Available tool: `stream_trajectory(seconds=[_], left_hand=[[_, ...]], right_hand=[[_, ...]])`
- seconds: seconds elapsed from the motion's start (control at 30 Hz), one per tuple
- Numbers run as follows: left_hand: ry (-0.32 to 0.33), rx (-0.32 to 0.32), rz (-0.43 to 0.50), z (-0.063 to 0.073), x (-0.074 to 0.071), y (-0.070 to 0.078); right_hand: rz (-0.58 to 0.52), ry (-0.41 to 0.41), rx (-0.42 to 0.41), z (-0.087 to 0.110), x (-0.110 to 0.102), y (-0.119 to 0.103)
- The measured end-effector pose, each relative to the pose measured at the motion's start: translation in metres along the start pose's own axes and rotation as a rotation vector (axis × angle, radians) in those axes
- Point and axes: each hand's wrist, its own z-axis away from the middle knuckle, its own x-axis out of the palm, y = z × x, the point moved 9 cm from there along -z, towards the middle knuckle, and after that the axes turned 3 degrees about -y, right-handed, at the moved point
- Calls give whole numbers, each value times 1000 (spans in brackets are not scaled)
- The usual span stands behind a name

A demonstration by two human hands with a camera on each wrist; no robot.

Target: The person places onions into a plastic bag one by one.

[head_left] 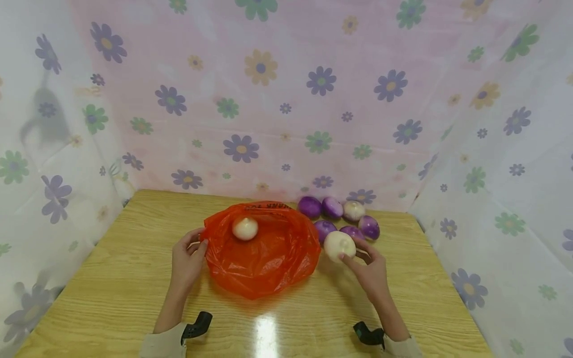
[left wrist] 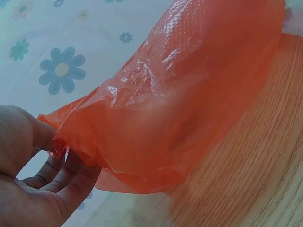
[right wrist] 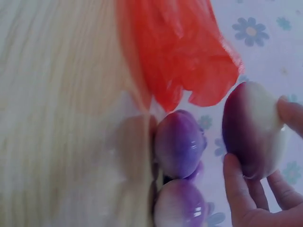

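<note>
Wooden table (head_left: pixel 134 278): left hand (head_left: pixel 188 258) pinches orange bag (head_left: pixel 264 253) rim; right hand (head_left: pixel 369 271) grips onion (head_left: pixel 339 245).

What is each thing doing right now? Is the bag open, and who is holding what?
orange bag: open, lying on the table, edge pinched by the left hand
left hand: grip on the bag's edge
onion in bag: resting inside
right hand: holding an onion
held onion: lifted, beside the bag
purple onions: piled loose on the table

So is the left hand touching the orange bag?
Touching: the left wrist view shows the left hand pinching the bag's edge between thumb and fingers.
</note>
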Motion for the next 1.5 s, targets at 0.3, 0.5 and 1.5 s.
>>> stream_trajectory(seconds=[0.3, 0.5, 1.5], left_hand=[[5, 29, -1, 1, 1, 3], [9, 53, 0, 2, 2, 7], [1, 70, 25, -1, 7, 3]], right_hand=[[-141, -42, -174, -7, 16, -34], [-190, -89, -231, -7, 38, -51], [-192, -345, -154, -20, 159, -96]])
